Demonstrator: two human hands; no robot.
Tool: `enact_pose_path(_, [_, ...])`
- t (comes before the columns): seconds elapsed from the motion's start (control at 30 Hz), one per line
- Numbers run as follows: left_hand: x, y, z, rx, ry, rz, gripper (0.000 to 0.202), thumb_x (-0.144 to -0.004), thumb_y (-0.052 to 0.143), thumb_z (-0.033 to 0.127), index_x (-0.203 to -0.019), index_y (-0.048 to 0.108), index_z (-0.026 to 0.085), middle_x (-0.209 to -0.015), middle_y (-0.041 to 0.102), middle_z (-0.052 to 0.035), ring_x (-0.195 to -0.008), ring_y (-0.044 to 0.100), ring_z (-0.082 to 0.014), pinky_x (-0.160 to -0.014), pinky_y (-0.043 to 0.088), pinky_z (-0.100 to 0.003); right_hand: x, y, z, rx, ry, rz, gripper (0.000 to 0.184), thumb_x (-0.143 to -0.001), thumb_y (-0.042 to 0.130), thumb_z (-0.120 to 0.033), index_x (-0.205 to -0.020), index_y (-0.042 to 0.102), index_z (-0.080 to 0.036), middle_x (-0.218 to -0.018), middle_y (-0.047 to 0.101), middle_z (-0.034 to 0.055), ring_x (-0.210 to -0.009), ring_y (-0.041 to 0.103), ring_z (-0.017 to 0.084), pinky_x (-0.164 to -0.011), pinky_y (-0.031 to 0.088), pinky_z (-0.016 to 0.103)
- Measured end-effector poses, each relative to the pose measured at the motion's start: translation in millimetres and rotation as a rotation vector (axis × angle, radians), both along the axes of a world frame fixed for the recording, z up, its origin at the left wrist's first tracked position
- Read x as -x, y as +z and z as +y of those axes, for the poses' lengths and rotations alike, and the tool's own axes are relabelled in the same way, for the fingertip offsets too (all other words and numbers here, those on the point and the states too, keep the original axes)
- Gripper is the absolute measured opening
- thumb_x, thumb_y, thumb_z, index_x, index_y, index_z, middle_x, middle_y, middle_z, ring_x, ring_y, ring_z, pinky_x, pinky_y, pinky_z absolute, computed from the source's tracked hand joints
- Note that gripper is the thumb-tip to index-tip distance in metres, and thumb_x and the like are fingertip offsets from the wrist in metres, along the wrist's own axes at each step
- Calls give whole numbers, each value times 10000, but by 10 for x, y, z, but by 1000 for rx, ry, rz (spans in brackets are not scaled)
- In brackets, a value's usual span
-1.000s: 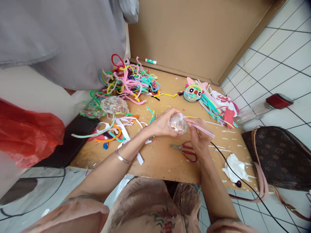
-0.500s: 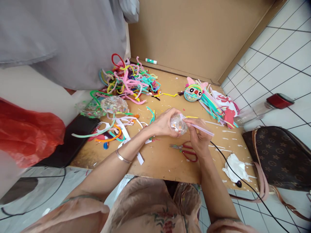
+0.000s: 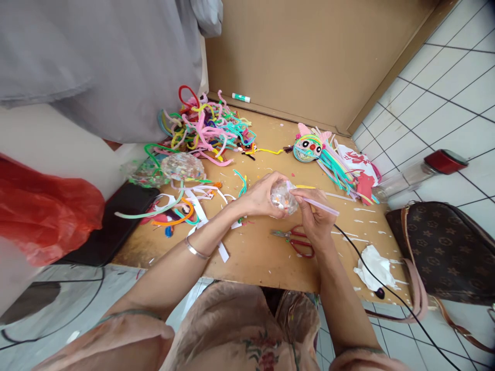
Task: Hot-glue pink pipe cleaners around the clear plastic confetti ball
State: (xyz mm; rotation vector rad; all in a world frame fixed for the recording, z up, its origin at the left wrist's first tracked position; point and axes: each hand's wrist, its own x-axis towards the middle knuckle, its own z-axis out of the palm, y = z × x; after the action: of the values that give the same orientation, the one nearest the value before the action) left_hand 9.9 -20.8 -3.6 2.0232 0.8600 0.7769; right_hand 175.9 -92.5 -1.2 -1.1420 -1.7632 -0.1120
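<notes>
My left hand (image 3: pixel 269 196) is wrapped round a clear plastic ball (image 3: pixel 283 199) with small coloured bits showing in it. Against the ball's upper right side, my right hand (image 3: pixel 314 210) pinches a pale lilac pipe cleaner (image 3: pixel 320 206); one end lies on the ball and the other sticks out to the right. Below the hands a pair of red-handled scissors (image 3: pixel 297 240) lies on the table. Beyond them sits a pipe-cleaner figure (image 3: pixel 308 148) with round eyes, pink ears and long coloured strands.
Tangled pipe cleaners (image 3: pixel 204 126) heap at the back left, near clear bags (image 3: pixel 181 167). White paper strips (image 3: pixel 199 210) lie left of my hands. A glue stick (image 3: pixel 241 97) rests at the back. On the right are a crumpled tissue (image 3: pixel 374 268), a black cable (image 3: pixel 358 252), a bottle (image 3: pixel 444 161) and a brown handbag (image 3: pixel 444 247).
Almost nothing differs. The right hand and the lilac pipe cleaner have shifted very slightly left; the left hand holds the ball as before.
</notes>
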Motion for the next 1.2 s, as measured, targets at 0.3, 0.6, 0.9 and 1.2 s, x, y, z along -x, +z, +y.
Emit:
enact_pose_path(0.3, [-5, 1, -4, 44, -12, -39, 694, -529, 797, 303, -1144, 493, 198, -1055, 624, -40, -992, 609, -238, -858, 488, -363, 16, 10, 4, -29, 9, -24, 163, -923, 537, -229, -917, 698, -254, -849, 741, 14, -827, 683, 181, -810, 505, 356])
enact_pose_path(0.6, [0, -5, 3, 82, -24, -61, 706, -521, 803, 304, -1144, 490, 196, -1038, 624, -38, -984, 607, -235, -861, 488, -367, 0, 3, 12, -21, 3, -74, 166, -926, 527, -226, -924, 691, -251, -856, 740, 20, -844, 664, 183, -812, 495, 358])
enact_pose_path(0.9, [1, -4, 1, 136, -36, -71, 707, -521, 805, 315, -1139, 482, 199, -1013, 617, -23, -936, 595, -214, -826, 477, -340, -7, -28, 34, -50, 42, -67, 154, -923, 539, -208, -941, 687, -245, -885, 745, 21, -859, 669, 185, -823, 486, 360])
enact_pose_path(1.2, [2, -4, 13, 144, -32, -62, 702, -519, 807, 306, -1131, 482, 190, -1025, 603, -25, -960, 583, -217, -834, 464, -327, -12, -68, 65, -87, 89, -52, 154, -905, 566, -158, -969, 674, -247, -895, 743, 26, -859, 663, 189, -814, 493, 369])
